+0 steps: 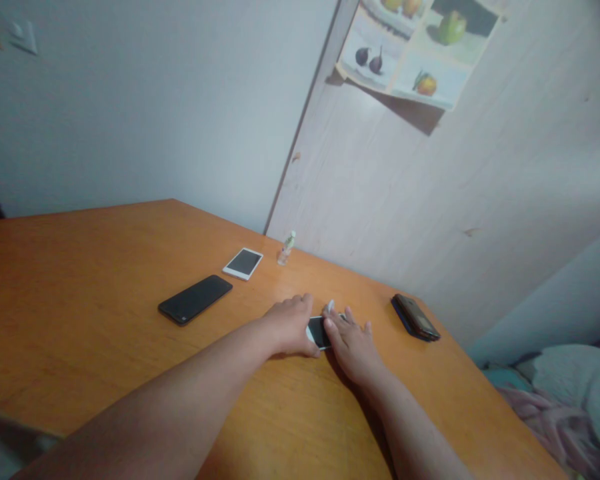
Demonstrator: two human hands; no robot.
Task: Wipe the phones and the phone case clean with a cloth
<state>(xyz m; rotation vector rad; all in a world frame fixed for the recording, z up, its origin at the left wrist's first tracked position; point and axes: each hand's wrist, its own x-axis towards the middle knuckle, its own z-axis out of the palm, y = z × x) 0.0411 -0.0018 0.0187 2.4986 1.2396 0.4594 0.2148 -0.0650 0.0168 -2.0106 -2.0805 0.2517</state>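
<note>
While left hand (289, 325) grasps the phone (319, 333), right hand (353, 343) lies across it.

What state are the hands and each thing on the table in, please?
Phone between the hands: face up, partly covered, visible screen dark.
Left hand: curled around that phone's left end.
Right hand: fingers spread over that phone's right part.
White scrap: partly hidden.
White phone: face up, screen dark.
Black phone: face up, screen dark.
Bottle: upright, capped.
Wallet-like stack: lying flat.

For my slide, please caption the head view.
Left hand holds a phone on the table, right hand covering part of it.
</note>
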